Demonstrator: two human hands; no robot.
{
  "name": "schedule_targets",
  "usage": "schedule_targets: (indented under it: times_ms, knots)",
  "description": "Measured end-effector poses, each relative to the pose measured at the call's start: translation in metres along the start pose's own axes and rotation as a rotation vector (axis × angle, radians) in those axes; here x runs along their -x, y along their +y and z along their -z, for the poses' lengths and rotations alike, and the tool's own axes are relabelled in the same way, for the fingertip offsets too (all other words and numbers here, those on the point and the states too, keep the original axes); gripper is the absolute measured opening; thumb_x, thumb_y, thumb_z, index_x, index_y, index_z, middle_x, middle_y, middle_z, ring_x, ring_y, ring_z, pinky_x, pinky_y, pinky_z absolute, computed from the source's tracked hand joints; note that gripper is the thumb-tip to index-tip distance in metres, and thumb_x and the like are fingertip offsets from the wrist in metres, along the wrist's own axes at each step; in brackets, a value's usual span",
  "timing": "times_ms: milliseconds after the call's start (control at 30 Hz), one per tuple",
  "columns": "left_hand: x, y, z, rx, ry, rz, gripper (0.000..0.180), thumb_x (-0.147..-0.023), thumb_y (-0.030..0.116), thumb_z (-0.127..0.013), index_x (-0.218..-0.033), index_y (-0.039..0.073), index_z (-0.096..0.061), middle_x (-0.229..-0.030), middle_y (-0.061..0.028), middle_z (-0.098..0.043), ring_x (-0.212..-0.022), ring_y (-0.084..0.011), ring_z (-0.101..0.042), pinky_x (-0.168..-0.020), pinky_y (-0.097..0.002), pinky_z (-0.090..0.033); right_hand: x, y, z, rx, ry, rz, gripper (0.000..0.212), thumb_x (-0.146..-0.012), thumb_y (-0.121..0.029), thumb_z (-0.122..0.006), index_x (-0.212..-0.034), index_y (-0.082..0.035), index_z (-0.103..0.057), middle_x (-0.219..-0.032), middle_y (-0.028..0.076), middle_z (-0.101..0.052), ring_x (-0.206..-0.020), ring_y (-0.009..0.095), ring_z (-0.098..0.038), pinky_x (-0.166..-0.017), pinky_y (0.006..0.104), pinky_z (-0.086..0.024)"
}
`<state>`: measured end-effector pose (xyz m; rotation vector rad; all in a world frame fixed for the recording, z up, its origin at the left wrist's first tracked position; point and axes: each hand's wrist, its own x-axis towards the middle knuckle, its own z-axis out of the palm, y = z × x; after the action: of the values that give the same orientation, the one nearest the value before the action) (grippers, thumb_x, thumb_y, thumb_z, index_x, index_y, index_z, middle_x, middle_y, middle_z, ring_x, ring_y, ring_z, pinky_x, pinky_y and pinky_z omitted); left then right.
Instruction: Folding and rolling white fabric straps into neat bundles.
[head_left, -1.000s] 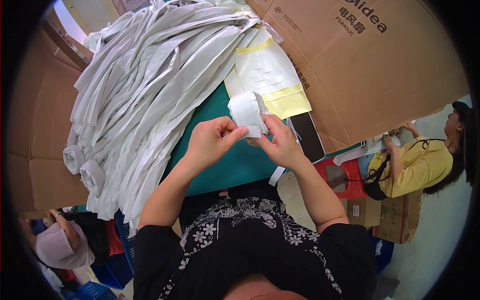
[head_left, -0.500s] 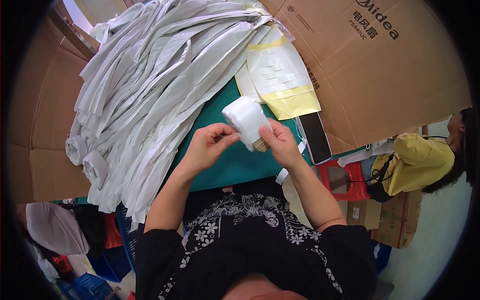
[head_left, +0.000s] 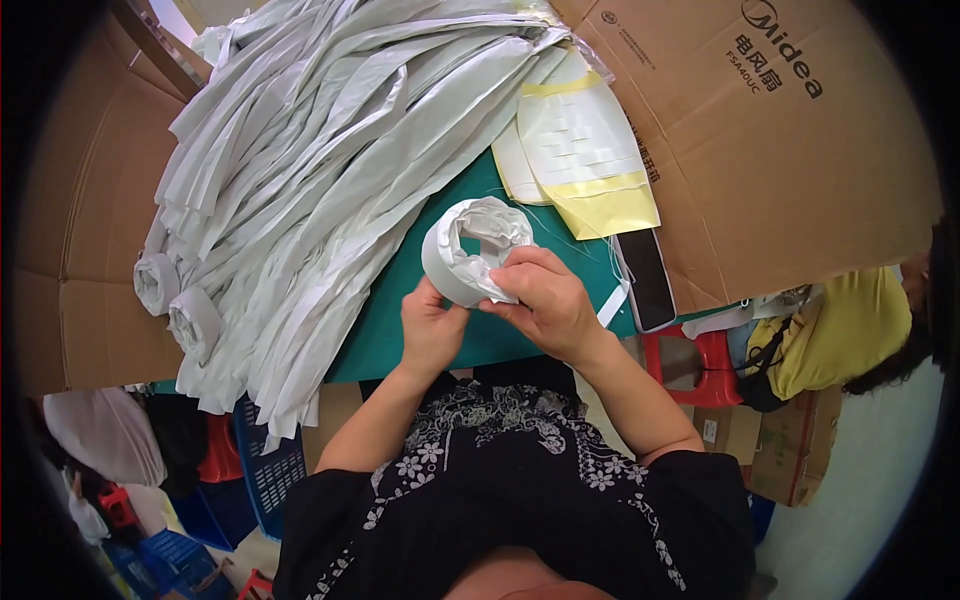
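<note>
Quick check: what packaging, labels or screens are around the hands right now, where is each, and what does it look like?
Cardboard box: upper right, large flattened brown panel with dark print.
Phone: on the green table edge right of the right hand, dark screen, off.
Plastic sleeve: above the hands, clear with yellow bands, holding white pieces.
Small carton: lower right on the floor, brown.
</note>
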<state>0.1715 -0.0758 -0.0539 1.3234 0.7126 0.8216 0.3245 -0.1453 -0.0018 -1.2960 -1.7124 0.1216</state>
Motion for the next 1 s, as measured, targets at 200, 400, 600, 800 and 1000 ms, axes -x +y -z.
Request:
schedule_targets:
  times_ms: [200,400,600,800,1000]
  knots:
    - [0.006,0.006,0.009,0.812,-0.305,0.225,0.049,-0.072,0.001,-0.064,-0.118,0.002,-0.049,-0.116,-0.0094,-0.054,-0.112,-0.0199,-0.05,-0.096,-0.0349,-0.038,-0.007,-0.004,0.0,0.089,-0.02,0.17,0.041,-0.059,-0.005,-0.076,-0.097,-0.006,-0.06,-0.091,0.007,-0.058,-0.089,0.027,-0.056,-0.077,0.0362,-0.047]
    - [0.005,0.003,0.011,0.859,-0.422,0.196,0.059,-0.066,0.01,-0.068,-0.12,0.005,-0.045,-0.117,-0.0096,-0.052,-0.109,-0.0225,-0.051,-0.097,-0.0376,-0.038,-0.009,-0.013,-0.009,-0.06,0.129,0.023,0.044,-0.055,-0.011,-0.081,-0.093,-0.009,-0.059,-0.097,0.007,-0.057,-0.094,0.026,-0.055,-0.082,0.0367,-0.046]
    - [-0.003,0.025,0.01,0.759,-0.478,0.22,0.053,-0.064,0.015,-0.07,-0.111,0.005,-0.048,-0.107,-0.009,-0.052,-0.101,-0.0227,-0.053,-0.096,-0.0402,-0.04,-0.011,-0.01,-0.008,-0.1,0.083,-0.13,0.046,-0.053,-0.013,-0.083,-0.089,-0.006,-0.056,-0.114,0.012,-0.048,-0.096,0.023,-0.055,-0.081,0.0348,-0.048]
    - [-0.01,-0.004,0.024,0.719,-0.632,0.037,0.037,-0.066,0.01,-0.069,-0.101,0.009,-0.055,-0.107,-0.0082,-0.05,-0.095,-0.0223,-0.054,-0.086,-0.0366,-0.043,-0.004,-0.006,-0.014,-0.152,-0.008,-0.066,0.035,-0.055,-0.008,-0.08,-0.088,-0.005,-0.067,-0.125,0.013,-0.043,-0.093,0.023,-0.057,-0.08,0.0332,-0.049]
    - [0.003,-0.014,0.008,0.613,0.13,0.034,0.021,-0.09,0.022,-0.051,-0.098,0.002,-0.05,-0.085,-0.0033,-0.053,-0.076,-0.01,-0.05,-0.066,-0.024,-0.041,-0.009,0.005,-0.009,0.218,0.141,-0.117,0.025,-0.057,-0.012,-0.08,-0.078,-0.006,-0.067,-0.099,0.009,-0.057,-0.093,0.024,-0.055,-0.07,0.031,-0.048]
